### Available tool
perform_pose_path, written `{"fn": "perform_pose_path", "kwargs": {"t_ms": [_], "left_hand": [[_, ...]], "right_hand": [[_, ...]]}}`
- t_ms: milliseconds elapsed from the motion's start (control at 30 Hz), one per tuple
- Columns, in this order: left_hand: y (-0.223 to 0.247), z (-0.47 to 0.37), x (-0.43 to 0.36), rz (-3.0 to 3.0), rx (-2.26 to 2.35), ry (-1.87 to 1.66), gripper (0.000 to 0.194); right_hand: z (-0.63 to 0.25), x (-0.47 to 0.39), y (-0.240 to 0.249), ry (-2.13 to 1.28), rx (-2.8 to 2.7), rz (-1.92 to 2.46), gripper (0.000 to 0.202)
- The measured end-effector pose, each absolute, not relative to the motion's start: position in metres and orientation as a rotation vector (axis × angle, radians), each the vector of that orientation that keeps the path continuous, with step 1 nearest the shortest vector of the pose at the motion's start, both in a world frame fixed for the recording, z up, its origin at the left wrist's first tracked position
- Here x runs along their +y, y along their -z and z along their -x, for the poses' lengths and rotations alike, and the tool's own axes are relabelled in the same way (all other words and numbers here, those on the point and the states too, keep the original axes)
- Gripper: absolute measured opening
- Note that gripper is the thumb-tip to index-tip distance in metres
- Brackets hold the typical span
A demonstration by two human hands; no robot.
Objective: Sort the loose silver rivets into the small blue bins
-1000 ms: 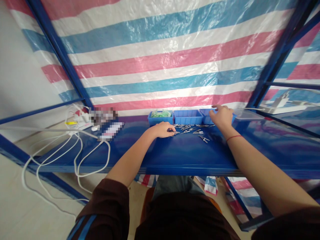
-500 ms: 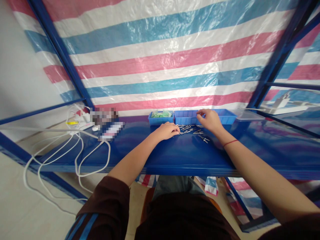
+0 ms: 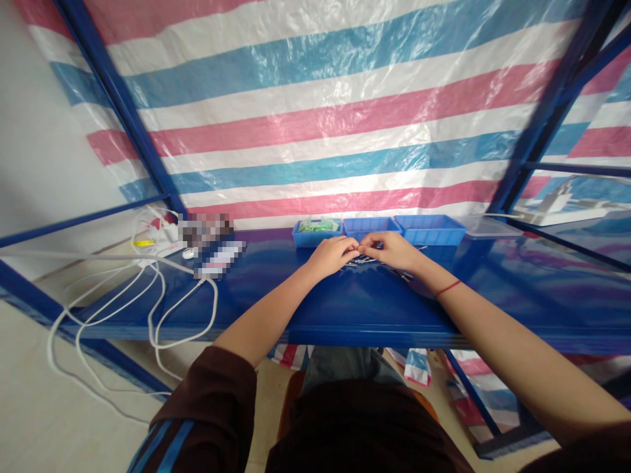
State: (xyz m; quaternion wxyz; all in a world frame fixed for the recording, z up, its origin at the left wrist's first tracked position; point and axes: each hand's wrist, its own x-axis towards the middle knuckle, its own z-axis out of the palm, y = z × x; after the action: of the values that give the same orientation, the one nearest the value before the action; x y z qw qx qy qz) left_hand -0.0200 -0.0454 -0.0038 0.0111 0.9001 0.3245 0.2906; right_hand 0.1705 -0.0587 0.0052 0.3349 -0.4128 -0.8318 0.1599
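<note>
My left hand (image 3: 332, 255) and my right hand (image 3: 389, 251) meet at their fingertips over a loose pile of blind rivets (image 3: 363, 259) on the blue table. Both hands are closed in a pinch. Whatever sits between the fingers is too small to make out. The rivets are thin and silvery, and my hands partly cover them; a few stick out below my right hand. Just behind the hands stand a blue bin (image 3: 372, 225) and, further right, a larger blue bin (image 3: 431, 231).
A small blue bin (image 3: 318, 238) with green packaging stands left of the others. White cables (image 3: 158, 309) loop over the table's left end, near a power strip (image 3: 162, 240). A clear plastic lid (image 3: 493, 227) lies at the right. Blue frame posts (image 3: 118, 112) rise at both sides.
My right hand has come down and left from in front of the bins to meet my left hand. My left hand has shifted slightly up and right.
</note>
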Motion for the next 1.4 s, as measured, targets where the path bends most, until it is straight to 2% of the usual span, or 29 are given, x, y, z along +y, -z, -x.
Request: {"fn": "perform_pose_path", "kwargs": {"t_ms": [567, 967, 1233, 1400], "left_hand": [[0.008, 0.008, -0.040, -1.951, 0.816, -1.297, 0.018], [0.006, 0.009, -0.042, -2.038, 0.799, -1.331, 0.021], [0.002, 0.010, -0.045, -2.023, 0.898, -1.362, 0.017], [0.003, 0.009, -0.046, -2.068, 0.917, -1.318, 0.018]], "right_hand": [[-0.171, -0.060, -0.009, -0.829, -2.035, 1.003, 0.040], [-0.162, -0.068, -0.013, -1.119, -1.872, 0.999, 0.039], [-0.162, -0.067, -0.015, -0.940, -1.717, 0.988, 0.033], [-0.160, -0.069, -0.018, -0.708, -1.768, 0.934, 0.029]]}}
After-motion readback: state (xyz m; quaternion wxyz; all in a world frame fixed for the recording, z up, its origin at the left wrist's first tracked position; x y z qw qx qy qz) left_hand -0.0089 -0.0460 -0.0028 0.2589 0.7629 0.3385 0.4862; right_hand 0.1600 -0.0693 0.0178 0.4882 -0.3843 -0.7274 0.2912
